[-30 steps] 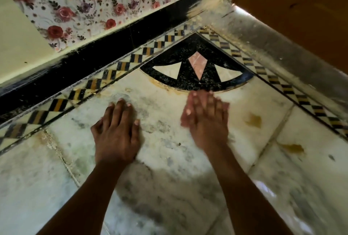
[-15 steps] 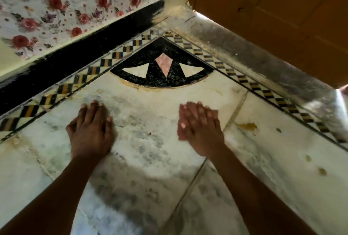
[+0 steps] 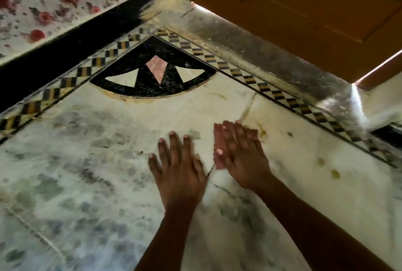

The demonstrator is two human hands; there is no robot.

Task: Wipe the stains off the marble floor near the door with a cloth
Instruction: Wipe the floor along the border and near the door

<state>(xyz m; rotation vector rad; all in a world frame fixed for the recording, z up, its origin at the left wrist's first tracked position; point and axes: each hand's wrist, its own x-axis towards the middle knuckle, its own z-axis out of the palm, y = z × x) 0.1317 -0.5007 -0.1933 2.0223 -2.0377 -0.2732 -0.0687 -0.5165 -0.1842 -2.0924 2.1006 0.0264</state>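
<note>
My left hand (image 3: 177, 167) lies flat on the white marble floor (image 3: 104, 144) with its fingers spread and nothing in it. Just to its right, my right hand (image 3: 241, 153) presses flat with straight fingers on a small pinkish cloth (image 3: 218, 151); only the cloth's left edge shows from under the palm. A yellow-brown stain (image 3: 262, 132) sits at my right fingertips, and two more stains (image 3: 335, 174) lie further right. Grey smudges (image 3: 97, 138) cover the marble to the left.
A black corner inlay (image 3: 152, 75) with a pink diamond lies ahead, framed by a checkered border strip (image 3: 269, 91). Behind it rise a grey door sill (image 3: 272, 57) and a wooden door (image 3: 304, 5). A black skirting (image 3: 65, 46) and floral wall (image 3: 54, 5) stand at the left.
Both hands have slid to the right across the marble, away from the corner inlay. My left hand has closed in beside my right. My right hand now reaches the yellow stain past the tile joint.
</note>
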